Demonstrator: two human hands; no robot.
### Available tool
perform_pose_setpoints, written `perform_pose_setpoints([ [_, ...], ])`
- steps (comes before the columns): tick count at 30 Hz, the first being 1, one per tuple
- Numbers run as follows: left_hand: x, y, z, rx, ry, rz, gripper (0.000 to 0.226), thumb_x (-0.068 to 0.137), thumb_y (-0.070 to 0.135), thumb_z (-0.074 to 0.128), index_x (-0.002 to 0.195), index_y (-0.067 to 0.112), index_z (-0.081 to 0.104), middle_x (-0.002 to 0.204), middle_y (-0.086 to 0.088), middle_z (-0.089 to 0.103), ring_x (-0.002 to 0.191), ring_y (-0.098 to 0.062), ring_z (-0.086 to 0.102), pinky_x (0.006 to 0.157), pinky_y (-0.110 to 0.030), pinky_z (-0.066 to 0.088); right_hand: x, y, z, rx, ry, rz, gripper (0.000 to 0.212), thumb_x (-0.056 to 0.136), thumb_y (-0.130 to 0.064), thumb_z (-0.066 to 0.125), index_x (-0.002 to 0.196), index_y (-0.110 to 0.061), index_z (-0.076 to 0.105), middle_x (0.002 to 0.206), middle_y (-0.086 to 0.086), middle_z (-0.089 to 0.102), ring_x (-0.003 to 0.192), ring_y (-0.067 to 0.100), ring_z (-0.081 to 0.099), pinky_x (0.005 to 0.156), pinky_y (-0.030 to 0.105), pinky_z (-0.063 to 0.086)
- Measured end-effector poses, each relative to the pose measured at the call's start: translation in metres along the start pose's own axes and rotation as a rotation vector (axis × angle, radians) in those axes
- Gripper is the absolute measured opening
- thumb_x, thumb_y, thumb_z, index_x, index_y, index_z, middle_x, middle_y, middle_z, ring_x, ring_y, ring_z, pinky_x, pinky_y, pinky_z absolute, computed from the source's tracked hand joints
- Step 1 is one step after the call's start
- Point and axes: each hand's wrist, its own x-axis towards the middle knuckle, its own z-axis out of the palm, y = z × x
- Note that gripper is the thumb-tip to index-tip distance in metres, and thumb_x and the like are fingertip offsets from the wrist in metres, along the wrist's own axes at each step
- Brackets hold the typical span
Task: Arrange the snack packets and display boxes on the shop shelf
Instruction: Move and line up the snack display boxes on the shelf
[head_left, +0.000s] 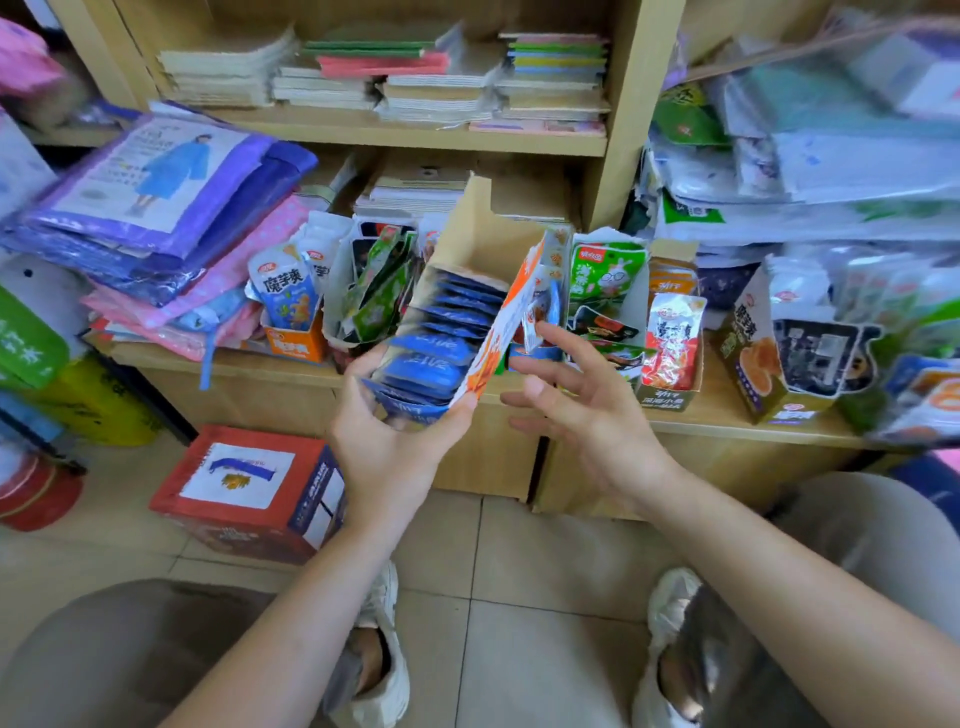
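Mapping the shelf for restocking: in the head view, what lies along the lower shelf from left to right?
Purple raincoat packs → orange box of white-blue packets → green packets → display box of blue packets, held by left hand → red-and-white packets box → olive box.

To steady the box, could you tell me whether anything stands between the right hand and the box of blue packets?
Nothing visible does: the right hand is open beside the box of blue packets, held by the left hand.
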Motion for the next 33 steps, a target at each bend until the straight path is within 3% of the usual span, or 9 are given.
perform_pose_setpoints([
  [4, -0.016, 0.001, 0.032, -0.004, -0.109, 0.008, 0.069, 0.06, 0.01, 0.092, 0.119, 0.004, 0.058, 0.111, -0.001, 0.071, 0.105, -0.013, 0.068, 0.089, -0.045, 0.059, -0.014, -0.011, -0.009, 0.143, 0.037, 0.031, 0.082, 0.074, -0.027, 0.083, 0.146, -0.032, 0.044, 0.138, 0.012, 0.053, 0.108, 0.033, 0.069, 0.089, 0.055, 0.057],
  [7, -0.03, 0.002, 0.057, 0.015, -0.192, 0.065, 0.072, 0.062, 0.027, 0.093, 0.121, 0.006, 0.059, 0.114, -0.003, 0.07, 0.109, -0.021, 0.067, 0.09, -0.054, 0.057, -0.023, -0.017, -0.021, 0.147, 0.103, 0.021, 0.085, 0.075, -0.021, 0.084, 0.149, -0.031, 0.041, 0.141, 0.01, 0.047, 0.106, 0.027, 0.07, 0.079, 0.042, 0.06],
  [9, -0.04, 0.003, 0.074, 0.033, -0.241, 0.101, 0.073, 0.062, 0.03, 0.093, 0.123, 0.01, 0.058, 0.115, -0.001, 0.07, 0.108, -0.024, 0.068, 0.087, -0.055, 0.056, -0.03, -0.022, -0.031, 0.176, 0.12, -0.031, 0.08, 0.079, -0.012, 0.076, 0.149, -0.028, 0.04, 0.135, 0.005, 0.055, 0.108, 0.024, 0.07, 0.077, 0.037, 0.06],
  [12, -0.051, 0.005, 0.098, 0.035, -0.33, 0.145, 0.074, 0.063, 0.023, 0.094, 0.126, 0.01, 0.057, 0.121, 0.001, 0.068, 0.111, -0.021, 0.067, 0.085, -0.048, 0.059, -0.037, -0.025, -0.05, 0.181, 0.167, -0.114, 0.071, 0.085, 0.006, 0.069, 0.144, -0.027, 0.047, 0.126, -0.002, 0.065, 0.111, 0.026, 0.068, 0.081, 0.044, 0.06],
  [16, -0.054, 0.005, 0.123, 0.053, -0.531, 0.182, 0.079, 0.065, 0.015, 0.095, 0.133, 0.011, 0.056, 0.131, 0.016, 0.063, 0.121, -0.011, 0.062, 0.082, -0.025, 0.059, -0.045, -0.027, -0.086, 0.115, 0.26, -0.163, 0.07, 0.083, 0.007, 0.069, 0.145, -0.02, 0.048, 0.138, 0.015, 0.056, 0.121, 0.038, 0.06, 0.092, 0.065, 0.052],
  [21, -0.047, -0.008, 0.146, 0.114, -0.737, 0.214, 0.081, 0.074, 0.015, 0.086, 0.146, 0.015, 0.049, 0.144, 0.006, 0.056, 0.132, -0.012, 0.053, 0.093, -0.026, 0.055, -0.055, -0.037, -0.131, 0.102, 0.3, -0.142, 0.055, 0.092, 0.003, 0.06, 0.142, -0.019, 0.051, 0.134, 0.014, 0.061, 0.119, 0.033, 0.063, 0.091, 0.052, 0.055],
  [24, -0.041, -0.028, 0.159, 0.208, -0.724, 0.205, 0.062, 0.081, 0.01, 0.081, 0.138, 0.02, 0.058, 0.136, 0.011, 0.061, 0.126, -0.004, 0.056, 0.095, -0.027, 0.055, -0.057, -0.039, -0.163, 0.096, 0.355, -0.107, 0.047, 0.095, -0.002, 0.058, 0.138, -0.019, 0.056, 0.128, 0.009, 0.066, 0.118, 0.03, 0.064, 0.094, 0.05, 0.054],
  [27, -0.029, -0.062, 0.168, 0.409, -0.692, 0.271, 0.045, 0.086, 0.016, 0.075, 0.129, 0.025, 0.064, 0.125, 0.013, 0.066, 0.118, -0.006, 0.06, 0.094, -0.037, 0.057, -0.06, -0.037, -0.193, 0.075, 0.378, -0.063, 0.043, 0.096, -0.004, 0.057, 0.137, -0.017, 0.057, 0.128, 0.009, 0.067, 0.117, 0.03, 0.065, 0.096, 0.049, 0.053],
  [33, -0.033, -0.099, 0.189, 0.756, -0.727, 0.55, 0.05, 0.082, 0.015, 0.076, 0.131, 0.02, 0.066, 0.131, 0.002, 0.064, 0.116, -0.021, 0.045, 0.098, -0.042, 0.047, -0.067, -0.021, -0.226, -0.006, 0.37, -0.018, 0.04, 0.098, -0.007, 0.055, 0.138, -0.015, 0.056, 0.131, 0.013, 0.065, 0.12, 0.034, 0.062, 0.101, 0.055, 0.048],
])
